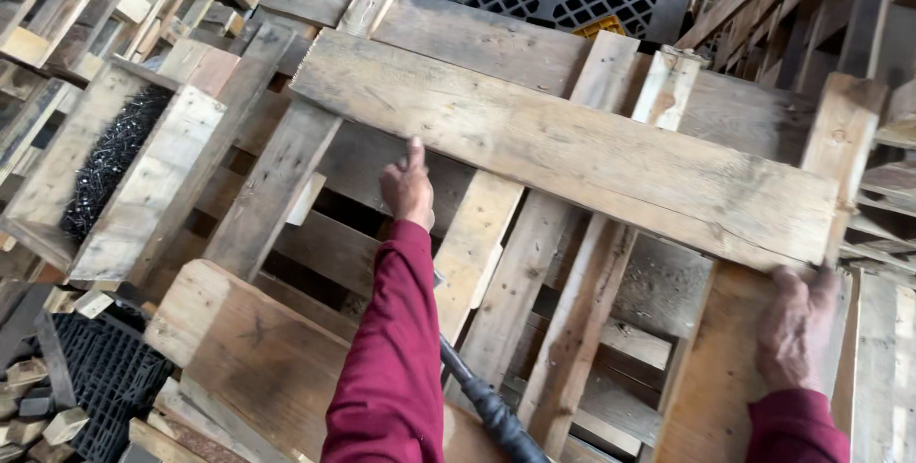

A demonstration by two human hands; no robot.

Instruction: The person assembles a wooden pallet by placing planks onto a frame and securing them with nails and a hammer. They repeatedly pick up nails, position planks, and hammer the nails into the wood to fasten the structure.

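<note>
left hand (407,186) flat, fingers open, steadying board's (563,144) near edge | right hand (795,328) gripping its right end to keep it square on pallet (534,329) | nail box (114,163) at left

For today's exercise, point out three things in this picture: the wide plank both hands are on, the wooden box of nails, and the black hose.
wide plank (572,144), head view, middle of its top face
wooden box of nails (186,163), head view, its right wall
black hose (491,411), head view, its ribbed part

Even soft daylight, faint shadows, slight motion blur.
</note>
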